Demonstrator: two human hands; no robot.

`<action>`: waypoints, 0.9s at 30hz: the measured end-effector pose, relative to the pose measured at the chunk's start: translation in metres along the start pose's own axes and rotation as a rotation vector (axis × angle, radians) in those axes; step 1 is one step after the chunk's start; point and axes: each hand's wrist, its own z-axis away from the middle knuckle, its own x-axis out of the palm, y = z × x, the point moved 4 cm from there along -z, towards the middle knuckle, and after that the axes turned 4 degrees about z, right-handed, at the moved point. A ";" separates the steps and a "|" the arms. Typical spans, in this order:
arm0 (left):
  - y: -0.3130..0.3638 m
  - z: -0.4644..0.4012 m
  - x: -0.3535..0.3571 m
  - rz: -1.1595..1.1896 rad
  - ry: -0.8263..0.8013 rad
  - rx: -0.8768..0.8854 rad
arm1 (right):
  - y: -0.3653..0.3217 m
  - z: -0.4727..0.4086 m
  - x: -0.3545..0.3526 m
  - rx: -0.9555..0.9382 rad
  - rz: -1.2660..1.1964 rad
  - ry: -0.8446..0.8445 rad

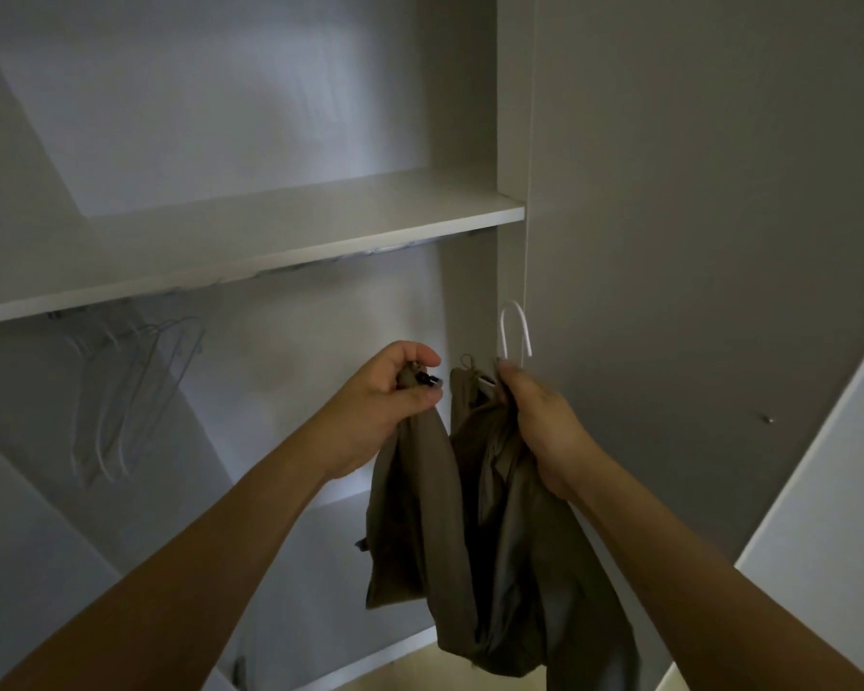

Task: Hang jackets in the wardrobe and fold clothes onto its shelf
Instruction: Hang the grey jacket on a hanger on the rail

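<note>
— Below the shelf [250, 241], before the open wardrobe [512, 142]: khaki jacket [475, 516] held up, left hand [385, 406] pinching its front edge by a black fastener, right hand [544, 421] gripping collar and white hanger [515, 331].

— Spread the collar evenly first. Then lift the hook to the rail, beside the empty hangers [131, 391]. Probably better slowly, to avoid slipping.
</note>
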 end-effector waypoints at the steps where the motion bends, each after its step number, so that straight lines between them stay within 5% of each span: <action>1: 0.000 -0.001 0.001 -0.054 0.016 0.022 | -0.002 0.001 0.001 -0.030 -0.005 -0.014; 9: 0.008 0.006 0.016 -0.335 0.044 0.145 | -0.001 0.004 0.001 -0.046 -0.021 -0.126; 20: 0.006 -0.010 0.008 -0.275 0.296 0.212 | 0.006 0.013 0.017 -0.003 0.017 -0.276; 27: -0.001 -0.010 0.023 -0.284 0.283 0.298 | 0.016 0.011 0.018 0.097 -0.136 -0.352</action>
